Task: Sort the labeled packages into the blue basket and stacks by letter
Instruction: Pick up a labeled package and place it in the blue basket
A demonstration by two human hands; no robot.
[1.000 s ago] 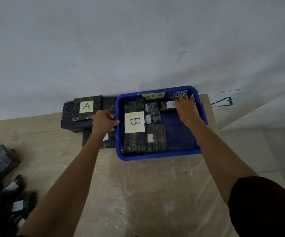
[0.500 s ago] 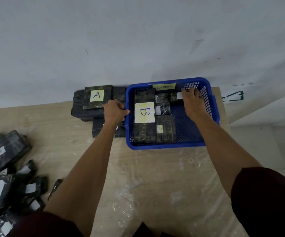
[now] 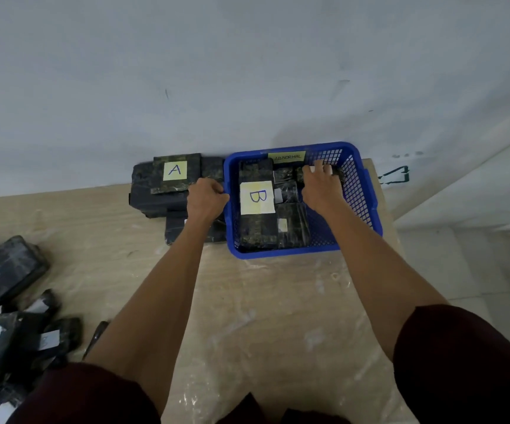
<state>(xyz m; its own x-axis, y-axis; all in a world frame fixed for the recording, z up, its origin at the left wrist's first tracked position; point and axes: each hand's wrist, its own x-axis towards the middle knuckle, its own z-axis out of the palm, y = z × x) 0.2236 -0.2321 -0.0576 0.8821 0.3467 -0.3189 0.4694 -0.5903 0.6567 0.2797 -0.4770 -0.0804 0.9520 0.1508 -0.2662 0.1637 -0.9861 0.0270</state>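
Right fingers (image 3: 318, 167) curled over small package (image 3: 339, 176) at blue basket (image 3: 281, 254) rear.

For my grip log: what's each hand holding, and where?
Left hand grips the blue basket at its left rim; right hand touches a small package inside, grip unclear.

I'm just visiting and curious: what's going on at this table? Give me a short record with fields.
Basket: blue basket, tagged ABNORMAL, holds the B package and smaller ones
Left hand: left hand grips basket's left rim
Right hand: right hand touches small package at basket's back; grip unclear
Outside: A stack left of basket
Waiting: unsorted pile on table, far left
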